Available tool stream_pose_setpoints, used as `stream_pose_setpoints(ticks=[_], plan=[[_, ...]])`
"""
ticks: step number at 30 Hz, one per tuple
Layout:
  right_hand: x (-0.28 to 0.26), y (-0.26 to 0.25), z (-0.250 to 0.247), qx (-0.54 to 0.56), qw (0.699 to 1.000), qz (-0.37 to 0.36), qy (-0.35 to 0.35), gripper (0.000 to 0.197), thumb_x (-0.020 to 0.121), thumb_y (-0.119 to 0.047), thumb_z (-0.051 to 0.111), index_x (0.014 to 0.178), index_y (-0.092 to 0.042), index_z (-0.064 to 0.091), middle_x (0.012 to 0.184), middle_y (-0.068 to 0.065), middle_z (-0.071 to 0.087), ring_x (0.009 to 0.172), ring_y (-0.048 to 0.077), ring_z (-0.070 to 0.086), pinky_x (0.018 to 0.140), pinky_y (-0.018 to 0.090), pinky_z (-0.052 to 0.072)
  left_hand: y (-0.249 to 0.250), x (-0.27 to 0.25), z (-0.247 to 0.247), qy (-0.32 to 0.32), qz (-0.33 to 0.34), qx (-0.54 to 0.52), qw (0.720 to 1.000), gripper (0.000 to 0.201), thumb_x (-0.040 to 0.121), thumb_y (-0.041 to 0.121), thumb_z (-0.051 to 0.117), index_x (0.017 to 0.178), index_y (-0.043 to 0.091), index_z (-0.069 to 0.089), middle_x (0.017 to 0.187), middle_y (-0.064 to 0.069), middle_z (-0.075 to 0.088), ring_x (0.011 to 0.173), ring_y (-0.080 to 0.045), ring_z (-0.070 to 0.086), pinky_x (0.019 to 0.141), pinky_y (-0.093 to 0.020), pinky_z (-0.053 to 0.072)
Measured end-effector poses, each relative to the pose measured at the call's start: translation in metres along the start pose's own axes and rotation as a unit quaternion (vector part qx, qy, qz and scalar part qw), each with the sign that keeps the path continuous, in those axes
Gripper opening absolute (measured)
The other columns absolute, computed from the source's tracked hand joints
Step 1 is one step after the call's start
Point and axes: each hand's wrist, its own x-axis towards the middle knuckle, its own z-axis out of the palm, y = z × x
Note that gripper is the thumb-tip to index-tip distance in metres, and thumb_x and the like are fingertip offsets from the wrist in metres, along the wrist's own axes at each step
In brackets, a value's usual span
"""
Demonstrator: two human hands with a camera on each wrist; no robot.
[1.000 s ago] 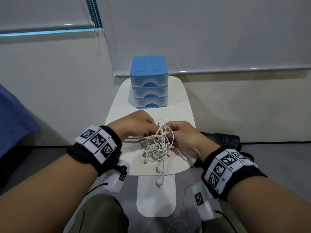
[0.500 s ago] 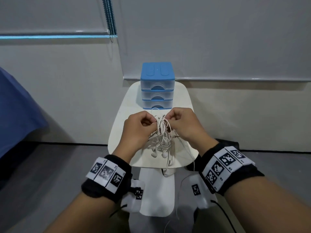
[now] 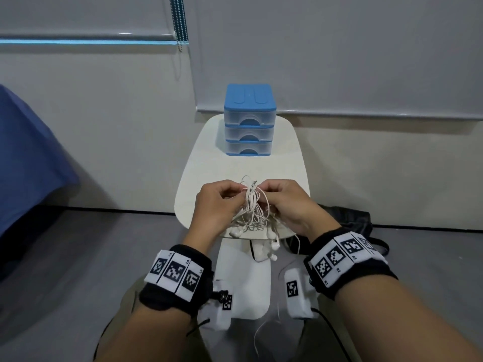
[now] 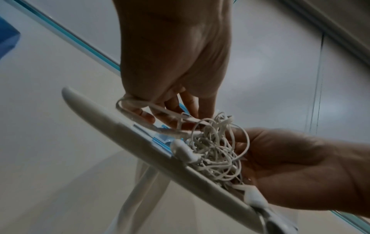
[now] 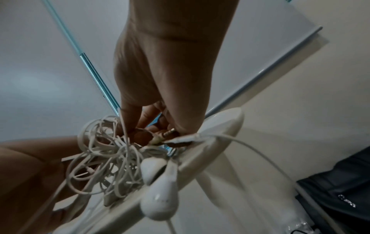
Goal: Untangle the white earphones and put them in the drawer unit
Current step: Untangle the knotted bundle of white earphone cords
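Observation:
A tangled bunch of white earphones hangs between my two hands over the near edge of the small white table. My left hand pinches cable on the bunch's left side; in its wrist view the left hand holds a flat loop of the earphones. My right hand pinches the right side, and the right hand has a metal jack plug at its fingertips beside the earphones. Earbuds dangle below the table edge. The blue drawer unit stands at the table's far end, all three drawers closed.
A dark bag lies on the grey floor right of the table. Blue fabric fills the left edge. A blind cord hangs on the wall behind. The table's white foot extends toward my knees.
Both hands have lifted the bunch and brought it forward, toward the drawer unit. The view has tilted up, so the hands sit higher over the table's near part.

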Motion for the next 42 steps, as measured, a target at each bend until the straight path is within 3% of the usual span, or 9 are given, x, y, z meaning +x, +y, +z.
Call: stream_pose_setpoints(ticks=[4,8,14,19,23,26,30,34,42], plan=[[0.008,0.000,-0.008,-0.052,0.998,0.021,-0.025,0.011,0.092,-0.002,0.070,0.081,-0.001,0.069,0.064,0.008,0.065,0.050,0.009,0.057,0.048,0.016,0.046,-0.003,0.003,0.002,0.033,0.018,0.051,0.998,0.009,0.081,0.022,0.086,0.076,0.021,0.078,0.072,0.007,0.074,0.068,-0.009,0.067,0.070,-0.031,0.056],[0.017,0.003,-0.018,-0.084,0.995,0.052,-0.033,0.021,0.098,-0.007,0.066,0.077,-0.006,0.062,0.059,0.004,0.060,0.044,0.003,0.049,0.041,0.013,0.037,-0.004,0.010,0.006,0.013,0.019,0.090,0.996,0.012,0.082,0.024,0.086,0.074,0.020,0.078,0.064,0.009,0.072,0.057,-0.004,0.059,0.064,-0.025,0.048],[0.026,0.007,-0.034,-0.015,0.993,0.089,-0.082,0.010,0.099,-0.005,0.061,0.099,0.004,0.066,0.066,0.007,0.063,0.051,0.008,0.050,0.045,0.014,0.038,0.004,0.017,0.008,-0.064,-0.019,0.097,0.993,0.009,0.078,0.027,0.089,0.079,0.021,0.082,0.065,0.005,0.073,0.058,-0.010,0.060,0.062,-0.027,0.046],[0.026,0.008,-0.042,0.089,0.987,0.095,-0.094,0.019,0.094,0.006,0.054,0.085,-0.001,0.069,0.074,0.013,0.065,0.057,0.012,0.059,0.052,0.016,0.045,0.014,0.018,0.011,-0.078,-0.008,0.121,0.990,0.005,0.081,0.021,0.087,0.083,0.023,0.083,0.068,0.006,0.074,0.057,-0.013,0.062,0.054,-0.023,0.049],[0.025,0.008,-0.042,0.102,0.985,0.090,-0.102,0.022,0.096,0.007,0.053,0.084,-0.003,0.068,0.074,0.013,0.067,0.062,0.013,0.057,0.051,0.014,0.046,0.019,0.021,0.009,-0.095,-0.032,0.092,0.991,0.022,0.081,0.011,0.066,0.084,0.023,0.084,0.076,-0.002,0.077,0.065,-0.013,0.063,0.066,-0.026,0.051],[0.026,0.008,-0.043,0.098,0.985,0.101,-0.103,0.021,0.098,0.008,0.053,0.086,-0.002,0.068,0.072,0.011,0.068,0.060,0.011,0.057,0.050,0.013,0.048,0.025,0.024,0.009,-0.084,-0.073,0.045,0.993,0.028,0.082,0.006,0.056,0.080,0.014,0.083,0.076,-0.022,0.072,0.059,-0.014,0.058,0.057,-0.022,0.047],[0.029,0.007,-0.042,0.087,0.984,0.119,-0.102,0.020,0.099,0.006,0.055,0.087,-0.003,0.068,0.074,0.010,0.068,0.059,0.009,0.059,0.049,0.012,0.048,0.026,0.030,0.011,-0.116,-0.103,0.048,0.987,0.023,0.092,-0.004,0.062,0.080,0.007,0.078,0.067,-0.008,0.071,0.051,-0.011,0.054,0.053,-0.019,0.047],[0.027,0.008,-0.040,0.078,0.984,0.124,-0.101,0.014,0.097,0.000,0.062,0.086,-0.004,0.070,0.073,0.008,0.067,0.059,0.009,0.055,0.046,0.012,0.045,0.024,0.034,0.009,-0.142,-0.116,0.076,0.980,0.006,0.088,0.011,0.078,0.084,0.008,0.081,0.072,-0.009,0.072,0.055,-0.012,0.054,0.057,-0.022,0.047],[0.030,0.010,-0.038,0.030,0.990,0.107,-0.090,0.006,0.099,0.000,0.059,0.102,0.003,0.064,0.065,0.009,0.066,0.046,0.009,0.052,0.043,0.016,0.040,0.033,0.044,0.015,-0.168,-0.064,0.182,0.967,0.012,0.085,0.016,0.081,0.073,0.012,0.080,0.072,-0.015,0.075,0.058,-0.015,0.059,0.065,-0.029,0.049]])
